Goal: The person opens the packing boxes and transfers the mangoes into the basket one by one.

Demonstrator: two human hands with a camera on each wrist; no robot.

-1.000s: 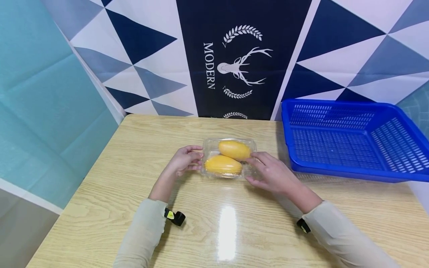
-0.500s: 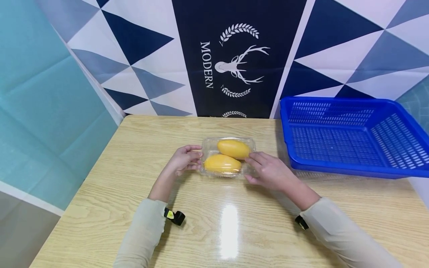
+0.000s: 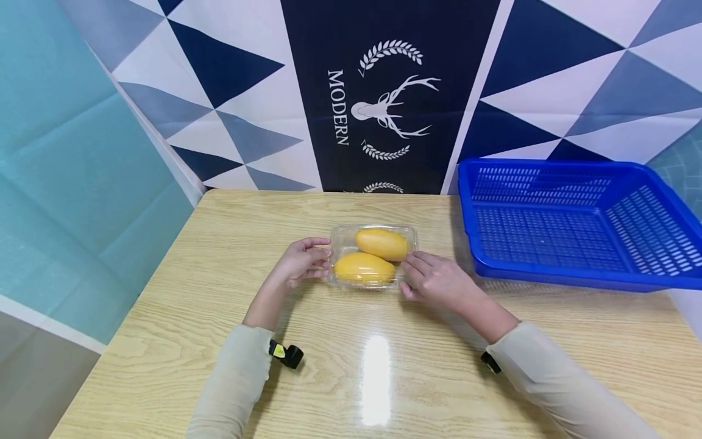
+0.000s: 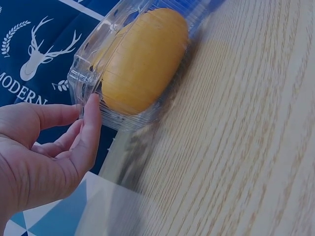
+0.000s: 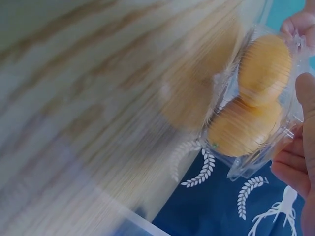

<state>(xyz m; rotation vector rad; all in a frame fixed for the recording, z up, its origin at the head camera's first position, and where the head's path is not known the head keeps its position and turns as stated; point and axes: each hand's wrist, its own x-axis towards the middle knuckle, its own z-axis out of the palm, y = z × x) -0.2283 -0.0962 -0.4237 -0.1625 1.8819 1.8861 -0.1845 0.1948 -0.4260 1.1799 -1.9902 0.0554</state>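
Note:
A clear plastic clamshell box lies on the wooden table in the head view. Two yellow mangoes sit in it side by side, the back mango and the front mango. My left hand is at the box's left end; the left wrist view shows thumb and fingers pinching its rim. At the opposite end, my right hand grips the edge with curled fingers. In the right wrist view, its thumb and fingers lie along the rim.
A blue perforated plastic basket stands to the right, behind my right forearm. A patterned cloth with a deer print hangs along the table's back edge. A black wrist camera juts from the left sleeve.
The right hand's fingers and thumb have drawn in more tightly at the box's right end. Left hand, box and mangoes stay in place; the head view has shifted slightly.

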